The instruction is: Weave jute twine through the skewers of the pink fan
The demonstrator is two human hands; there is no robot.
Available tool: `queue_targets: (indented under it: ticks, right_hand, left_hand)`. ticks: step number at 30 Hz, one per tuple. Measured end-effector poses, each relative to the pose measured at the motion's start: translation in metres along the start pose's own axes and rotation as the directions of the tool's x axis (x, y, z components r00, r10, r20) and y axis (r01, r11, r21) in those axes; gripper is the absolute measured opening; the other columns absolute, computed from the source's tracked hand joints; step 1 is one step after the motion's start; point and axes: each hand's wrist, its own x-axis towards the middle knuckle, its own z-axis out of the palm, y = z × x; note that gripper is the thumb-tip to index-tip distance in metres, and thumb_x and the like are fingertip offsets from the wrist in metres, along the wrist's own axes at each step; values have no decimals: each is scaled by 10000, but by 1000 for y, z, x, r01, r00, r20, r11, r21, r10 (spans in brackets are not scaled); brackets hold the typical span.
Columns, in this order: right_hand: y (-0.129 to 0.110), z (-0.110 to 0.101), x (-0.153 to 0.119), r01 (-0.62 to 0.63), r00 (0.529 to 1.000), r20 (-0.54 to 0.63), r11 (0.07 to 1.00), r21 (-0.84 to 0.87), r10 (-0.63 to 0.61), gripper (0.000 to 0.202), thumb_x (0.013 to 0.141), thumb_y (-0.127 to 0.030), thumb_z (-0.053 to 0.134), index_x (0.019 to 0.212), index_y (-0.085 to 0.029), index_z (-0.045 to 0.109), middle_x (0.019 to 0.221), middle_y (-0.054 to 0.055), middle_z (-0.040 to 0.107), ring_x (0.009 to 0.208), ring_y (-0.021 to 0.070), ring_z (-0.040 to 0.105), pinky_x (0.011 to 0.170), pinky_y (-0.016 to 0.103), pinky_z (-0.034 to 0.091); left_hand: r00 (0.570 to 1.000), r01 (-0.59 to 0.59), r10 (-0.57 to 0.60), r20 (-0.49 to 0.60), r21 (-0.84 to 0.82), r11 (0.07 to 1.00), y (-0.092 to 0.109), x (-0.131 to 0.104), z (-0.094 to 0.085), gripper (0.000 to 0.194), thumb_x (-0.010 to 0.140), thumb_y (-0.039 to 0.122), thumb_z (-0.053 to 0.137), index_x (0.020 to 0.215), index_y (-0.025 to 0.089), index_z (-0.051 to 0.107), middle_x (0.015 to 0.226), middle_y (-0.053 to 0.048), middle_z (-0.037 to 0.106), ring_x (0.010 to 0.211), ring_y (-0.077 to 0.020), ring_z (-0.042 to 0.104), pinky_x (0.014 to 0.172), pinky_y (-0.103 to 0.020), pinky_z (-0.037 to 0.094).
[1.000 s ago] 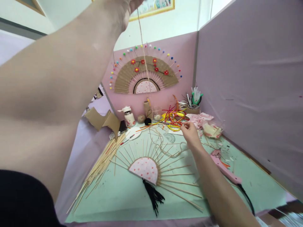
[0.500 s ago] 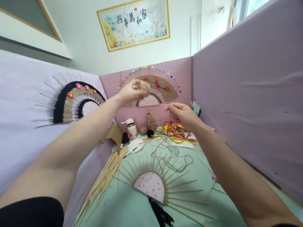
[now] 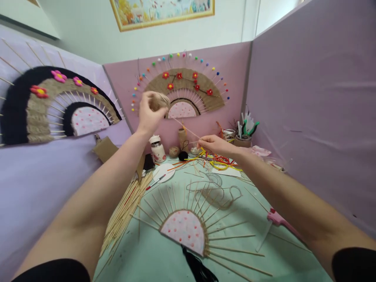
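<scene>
My left hand (image 3: pixel 148 116), raised in front of the pink board, is wrapped round a ball of twine (image 3: pixel 160 101). A taut strand runs from that ball down to my right hand (image 3: pixel 216 144), whose thumb and finger pinch it. Below them on the table lies a half-round fan base (image 3: pixel 185 228), pink-dotted, with thin wooden sticks spreading from its twine-wound edge. A black tassel (image 3: pixel 197 267) hangs off its straight side. Loose loops of twine (image 3: pixel 219 201) lie over and beyond the upper sticks.
Bamboo sticks (image 3: pixel 125 211) are piled at left, near a pen (image 3: pixel 155 182) and a white disc (image 3: pixel 168 173). A white bottle (image 3: pixel 158 149) and coloured pipe cleaners (image 3: pixel 221 162) stand or lie at the back. A pink glue gun (image 3: pixel 277 219) lies right. Finished fans (image 3: pixel 183 80) hang on the boards.
My left hand has moved left with the twine ball, and my right hand is slightly lower. The strand between them now slants downward. The head view has tilted down.
</scene>
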Motion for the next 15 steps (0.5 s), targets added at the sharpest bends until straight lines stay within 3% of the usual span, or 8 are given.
queue_targets:
  ticks: [1,3,4,5,6,9,12,15]
  right_hand:
    - [-4,-1,4,34,999,24,999,-39,-33,320,779,-444,514,725,-145,617,500,-62,375,421,44,297,397,170,199]
    - [-12,-8,17,91,995,-27,995,-43,-93,314,786,-439,511,731,-147,614,505,-58,389,429,47,312,402,171,207]
    - [-14,-13,26,110,991,-70,994,-20,-111,309,793,-438,506,752,-150,611,492,-64,368,423,49,304,404,174,211]
    - [-13,-17,36,125,984,-131,992,3,-124,299,792,-434,512,758,-151,604,476,-71,347,416,50,285,405,177,208]
    - [-9,-19,45,119,978,-175,993,21,-113,290,790,-430,516,755,-152,596,462,-78,326,408,50,263,404,181,204]
    - [14,-9,64,-20,994,-112,999,-41,15,276,796,-398,490,717,-150,581,449,-73,347,403,58,289,409,190,224]
    - [42,23,75,-35,977,200,977,-210,78,237,777,-332,508,705,-135,620,532,-36,471,467,65,377,454,192,278]
    - [62,54,95,-21,956,281,977,-212,81,195,765,-302,531,725,-138,627,540,-35,481,474,66,388,465,191,293]
  left_hand:
    - [981,26,-42,188,89,996,-9,-8,1,416,573,187,687,959,209,531,980,-28,594,954,-200,563,877,-392,438]
    - [724,94,-148,674,115,989,-16,-29,6,414,533,193,714,923,200,573,916,-20,617,891,-203,582,842,-372,457]
    - [598,179,-165,784,70,981,-17,-38,8,444,544,216,718,962,210,569,929,-18,620,889,-200,586,825,-358,465]
    - [555,279,-169,814,9,960,-18,-45,10,472,580,244,703,1024,227,544,942,-19,619,883,-195,591,796,-350,477]
    - [628,353,-170,759,-84,932,-20,-47,12,485,630,274,670,1083,247,501,954,-20,613,876,-189,595,767,-346,485]
    - [934,297,-227,276,-249,922,-41,-39,13,421,746,324,564,1136,293,410,1043,-24,572,937,-170,576,798,-361,467]
    - [987,153,-151,-60,22,988,-84,-38,11,454,716,229,585,1135,245,411,1111,-55,510,1030,-185,511,891,-381,409]
    - [992,-18,-33,125,384,923,-126,-64,12,418,670,98,545,1073,196,497,1162,-88,451,1120,-221,416,968,-387,335]
